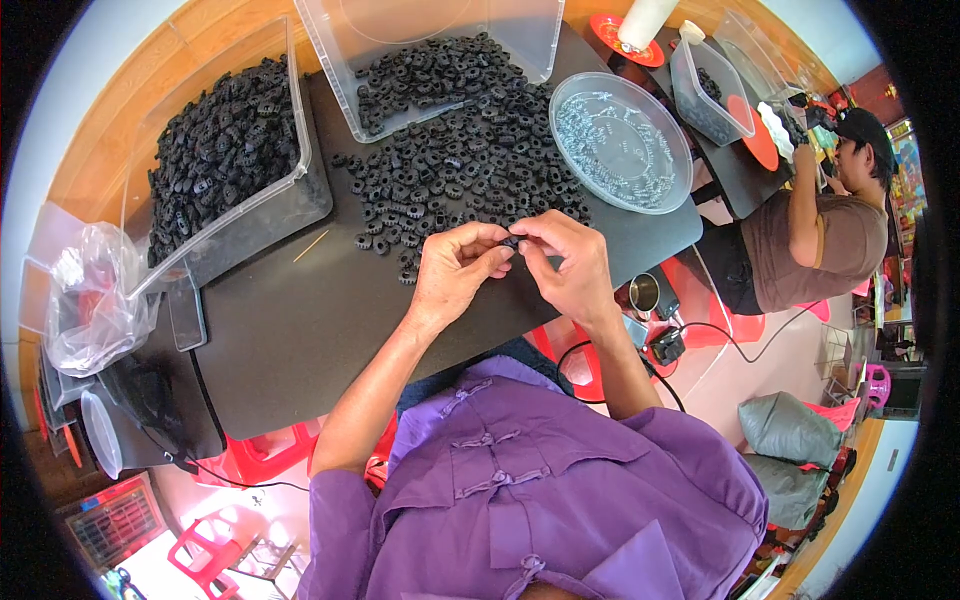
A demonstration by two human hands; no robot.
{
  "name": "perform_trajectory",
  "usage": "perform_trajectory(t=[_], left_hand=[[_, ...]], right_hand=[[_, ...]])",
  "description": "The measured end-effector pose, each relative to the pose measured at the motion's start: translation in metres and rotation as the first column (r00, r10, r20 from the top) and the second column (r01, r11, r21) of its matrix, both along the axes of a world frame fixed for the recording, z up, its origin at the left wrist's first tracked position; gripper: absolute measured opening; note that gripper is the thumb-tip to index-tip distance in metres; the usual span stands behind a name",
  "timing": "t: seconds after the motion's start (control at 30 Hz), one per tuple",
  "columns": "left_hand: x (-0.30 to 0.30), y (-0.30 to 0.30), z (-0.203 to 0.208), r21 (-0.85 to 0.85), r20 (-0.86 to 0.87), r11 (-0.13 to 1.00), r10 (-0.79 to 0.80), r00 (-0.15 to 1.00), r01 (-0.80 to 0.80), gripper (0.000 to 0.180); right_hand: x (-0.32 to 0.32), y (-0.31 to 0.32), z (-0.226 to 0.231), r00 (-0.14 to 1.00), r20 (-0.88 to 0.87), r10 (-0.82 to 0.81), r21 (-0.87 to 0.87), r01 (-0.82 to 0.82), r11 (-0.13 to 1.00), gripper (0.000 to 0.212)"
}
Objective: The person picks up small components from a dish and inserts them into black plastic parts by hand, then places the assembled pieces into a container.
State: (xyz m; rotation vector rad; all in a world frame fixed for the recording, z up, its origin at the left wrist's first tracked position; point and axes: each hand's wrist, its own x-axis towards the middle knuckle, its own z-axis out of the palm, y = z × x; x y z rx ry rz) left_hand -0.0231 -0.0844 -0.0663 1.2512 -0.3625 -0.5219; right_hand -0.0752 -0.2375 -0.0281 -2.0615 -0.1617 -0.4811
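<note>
Close together above the table's middle, my left hand (458,272) and my right hand (570,262) pinch one small black plastic part (511,241) between their fingertips. The fingers cover most of the part, so its exact kind does not show. Just beyond my hands spreads a loose heap of similar black plastic parts (450,165), small, rounded and with openings in them. The heap spills from a clear plastic bin (345,85) lying tipped toward me. To the right of the heap stands a round translucent tub (622,205) holding many tiny clear pieces.
A large clear bin (265,232) full of black parts stands at left. Near it lie a toothpick (311,246), a phone-like slab (187,312) and a clear plastic bag (95,300). Below the table's right edge are a metal cup (644,292) and cables. A co-worker (820,245) sits at right.
</note>
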Motion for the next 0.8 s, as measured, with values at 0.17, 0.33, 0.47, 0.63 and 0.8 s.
perform_trajectory(t=[0.17, 0.33, 0.47, 0.63, 0.8], left_hand=[[0.000, 0.001, -0.001, 0.014, 0.010, 1.000, 0.008, 1.000, -0.008, 0.013], [0.002, 0.001, -0.002, 0.003, -0.008, 1.000, -0.015, 1.000, 0.015, 0.014], [0.002, 0.001, -0.002, 0.004, -0.021, 1.000, -0.023, 1.000, 0.023, 0.015], [0.002, 0.001, -0.002, -0.007, -0.036, 1.000, -0.002, 0.999, 0.002, 0.015], [0.003, 0.001, -0.005, -0.030, -0.036, 0.999, 0.016, 0.999, -0.017, 0.015]], right_hand=[[0.001, -0.005, 0.001, 1.000, 0.007, 0.027, -0.090, -0.027, 0.996, 0.017], [0.000, -0.009, 0.001, 0.997, -0.074, 0.018, 0.154, -0.006, 0.988, 0.017], [0.001, -0.015, -0.005, 0.981, -0.165, 0.102, 0.462, -0.015, 0.887, 0.017], [0.002, -0.021, -0.005, 0.922, -0.297, 0.248, 0.713, 0.041, 0.700, 0.014], [0.005, -0.030, -0.015, 0.907, -0.246, 0.342, 0.875, 0.057, 0.480, 0.015]])
